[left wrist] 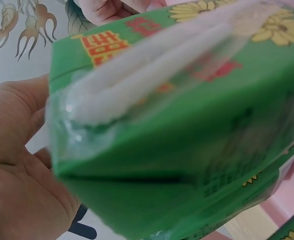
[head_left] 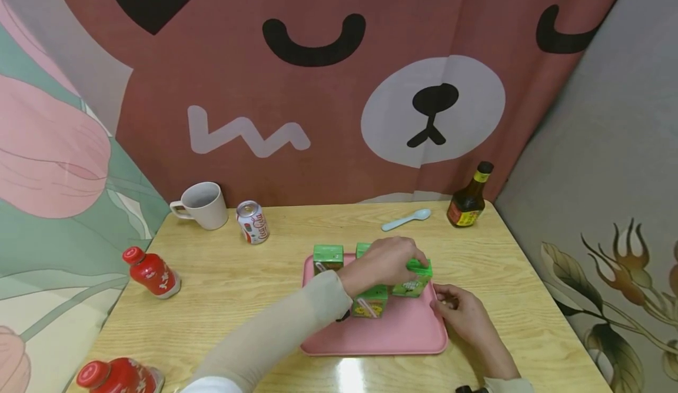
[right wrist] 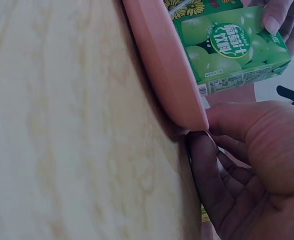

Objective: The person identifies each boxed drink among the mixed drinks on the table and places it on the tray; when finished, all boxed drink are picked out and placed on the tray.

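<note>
My left hand [head_left: 382,262] reaches across a pink tray [head_left: 397,334] and grips a green grape juice box [head_left: 410,285] at its right side. In the right wrist view, the thumb of that hand lies on the grape juice box [right wrist: 232,42], whose front shows pale green grapes. My right hand [head_left: 466,316] pinches the right rim of the tray, thumb and fingers on either side of the edge [right wrist: 194,117]. Other green drink boxes stand on the tray: one [head_left: 369,305] with a straw, one [head_left: 328,256] at the back left, and one [head_left: 362,248] partly hidden by my left hand.
A spoon [head_left: 406,220] and a brown sauce bottle [head_left: 469,199] are at the back right of the table. A mug [head_left: 206,206] and a Coca-Cola can [head_left: 252,222] stand back left. Two red bottles, one upper [head_left: 153,272] and one lower [head_left: 124,376], are along the left side.
</note>
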The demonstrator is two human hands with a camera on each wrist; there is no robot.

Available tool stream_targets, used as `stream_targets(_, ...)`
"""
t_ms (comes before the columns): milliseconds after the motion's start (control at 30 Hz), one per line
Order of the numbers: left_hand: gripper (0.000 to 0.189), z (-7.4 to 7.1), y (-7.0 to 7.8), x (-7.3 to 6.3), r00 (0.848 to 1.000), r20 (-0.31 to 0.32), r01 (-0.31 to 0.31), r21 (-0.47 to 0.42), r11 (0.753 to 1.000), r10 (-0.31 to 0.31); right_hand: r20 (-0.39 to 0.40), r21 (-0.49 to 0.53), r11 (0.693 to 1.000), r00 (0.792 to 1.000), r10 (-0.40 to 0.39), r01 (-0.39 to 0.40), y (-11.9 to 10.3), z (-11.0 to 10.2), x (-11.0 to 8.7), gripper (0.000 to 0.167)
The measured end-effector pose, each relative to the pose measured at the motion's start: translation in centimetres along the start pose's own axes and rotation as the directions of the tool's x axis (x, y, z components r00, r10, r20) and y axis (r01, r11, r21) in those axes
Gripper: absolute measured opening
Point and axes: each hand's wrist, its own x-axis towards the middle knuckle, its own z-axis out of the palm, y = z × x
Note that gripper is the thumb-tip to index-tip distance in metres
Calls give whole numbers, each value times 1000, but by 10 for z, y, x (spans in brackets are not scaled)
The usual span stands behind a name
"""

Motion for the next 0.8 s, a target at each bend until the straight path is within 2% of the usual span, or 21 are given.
stream_targets(300, 26, 3, -1, -1, 1000, 20, -10, 20, 1000, 9, 5, 3, 1000, 1000, 9, -9, -1, 1, -2, 39)
stream_targets(667, 34, 0, 1, -5, 999, 41, -20, 42, 999, 18, 5, -6, 1000, 1000, -1, 1, -2, 2, 0, 39)
stream_targets(800, 41, -3, 5, -8, 999, 40, -22, 76, 997, 19, 8, -15, 1000, 1000, 9, -9, -2, 1, -1, 40)
